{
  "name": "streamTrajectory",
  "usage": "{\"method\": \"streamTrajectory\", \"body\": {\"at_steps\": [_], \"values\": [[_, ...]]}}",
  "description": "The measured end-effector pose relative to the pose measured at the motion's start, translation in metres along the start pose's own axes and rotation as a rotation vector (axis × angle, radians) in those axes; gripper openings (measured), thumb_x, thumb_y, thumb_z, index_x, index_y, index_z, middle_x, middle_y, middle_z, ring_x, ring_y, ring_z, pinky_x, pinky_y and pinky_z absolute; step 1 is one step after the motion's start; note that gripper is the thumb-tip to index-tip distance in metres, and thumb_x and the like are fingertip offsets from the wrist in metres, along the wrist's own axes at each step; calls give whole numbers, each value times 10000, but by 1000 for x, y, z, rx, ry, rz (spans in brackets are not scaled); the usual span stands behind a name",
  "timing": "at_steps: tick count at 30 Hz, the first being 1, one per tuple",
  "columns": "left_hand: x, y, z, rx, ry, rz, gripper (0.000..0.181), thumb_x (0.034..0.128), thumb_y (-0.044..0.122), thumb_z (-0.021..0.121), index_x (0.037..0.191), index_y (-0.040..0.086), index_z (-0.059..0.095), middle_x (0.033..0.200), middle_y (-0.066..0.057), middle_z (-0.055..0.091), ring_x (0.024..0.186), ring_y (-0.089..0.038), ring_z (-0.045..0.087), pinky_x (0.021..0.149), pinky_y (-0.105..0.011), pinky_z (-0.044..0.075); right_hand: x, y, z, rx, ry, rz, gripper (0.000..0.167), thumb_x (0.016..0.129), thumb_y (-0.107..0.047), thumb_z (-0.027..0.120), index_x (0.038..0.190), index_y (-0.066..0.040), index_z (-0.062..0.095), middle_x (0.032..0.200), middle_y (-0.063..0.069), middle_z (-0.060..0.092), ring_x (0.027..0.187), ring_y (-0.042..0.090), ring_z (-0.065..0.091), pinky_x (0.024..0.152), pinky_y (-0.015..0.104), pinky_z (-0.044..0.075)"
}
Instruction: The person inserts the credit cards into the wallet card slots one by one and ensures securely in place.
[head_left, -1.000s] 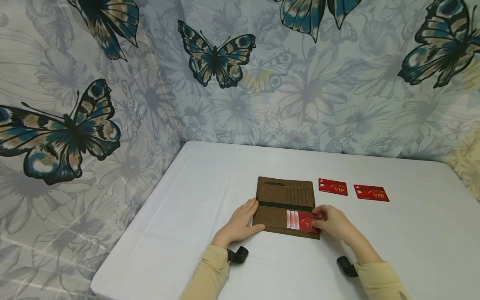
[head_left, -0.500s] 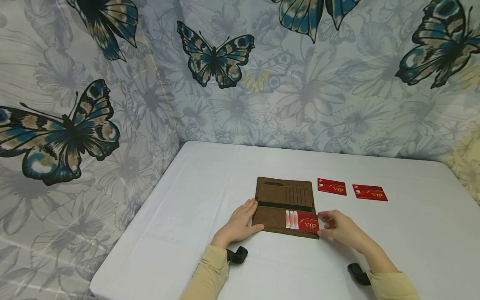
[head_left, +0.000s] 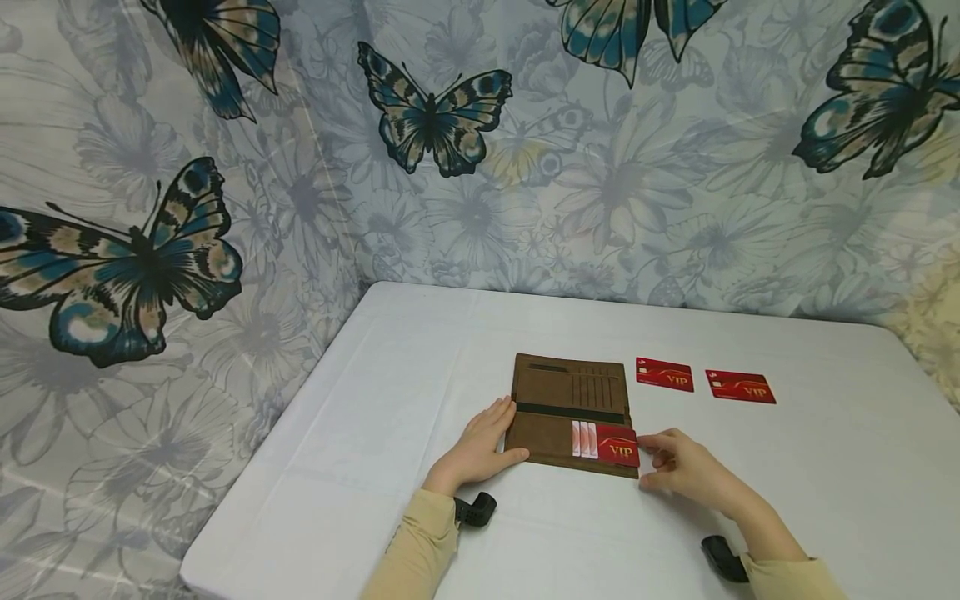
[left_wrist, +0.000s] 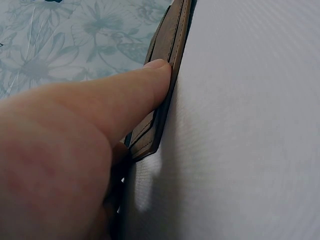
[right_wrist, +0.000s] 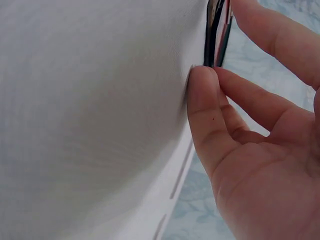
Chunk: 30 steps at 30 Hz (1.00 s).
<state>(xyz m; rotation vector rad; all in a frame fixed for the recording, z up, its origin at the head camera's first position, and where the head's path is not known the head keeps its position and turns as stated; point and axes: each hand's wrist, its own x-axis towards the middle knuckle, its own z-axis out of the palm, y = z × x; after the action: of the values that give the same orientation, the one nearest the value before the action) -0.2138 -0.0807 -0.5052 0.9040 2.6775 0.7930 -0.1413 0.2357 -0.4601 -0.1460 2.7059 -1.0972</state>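
Note:
A brown wallet [head_left: 570, 387] lies unfolded on the white table, its fold running across. Several red-and-white cards sit overlapped in its near half; the red VIP card [head_left: 618, 447] at the right end reaches the wallet's right edge. My left hand [head_left: 474, 450] rests at the wallet's left side, fingers extended, with the thumb on the near left corner. In the left wrist view that thumb [left_wrist: 140, 87] lies over the wallet's stitched edge. At the right edge, my right hand [head_left: 690, 467] touches near the VIP card with its index finger, the thumb apart, lower down by the wallet's corner.
Two more red VIP cards, one [head_left: 664, 374] nearer the wallet and another [head_left: 741, 387] further right, lie flat on the white-covered table [head_left: 337, 467]. Behind the table hangs a cloth [head_left: 480, 217] printed with butterflies and flowers.
My right hand has drawn back to the right and slightly nearer, off the VIP card's face to its edge, uncovering the lettering. The left hand and wallet stay in place.

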Motion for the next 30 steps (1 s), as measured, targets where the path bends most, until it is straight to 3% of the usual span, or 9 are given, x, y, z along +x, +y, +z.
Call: {"method": "streamTrajectory", "body": {"at_steps": [15,30], "values": [[0,1,-1,3,1,-2,791,920,482,502,1466,6,184,1533,-101,98,1395,-186,46,1109,-384,71,2,1,2,69,-30,29,675,695,-185,820,1210,117,507,1001,92,509,894,227,497,755,358,486],[-1,3,-2,6,11,4,787,919,467,516,1462,-3,194,1528,-116,122,1394,-202,65,1108,-394,81,7,-6,7,108,-11,-11,635,711,-127,804,1190,156,498,997,120,512,863,222,511,726,320,493]]}}
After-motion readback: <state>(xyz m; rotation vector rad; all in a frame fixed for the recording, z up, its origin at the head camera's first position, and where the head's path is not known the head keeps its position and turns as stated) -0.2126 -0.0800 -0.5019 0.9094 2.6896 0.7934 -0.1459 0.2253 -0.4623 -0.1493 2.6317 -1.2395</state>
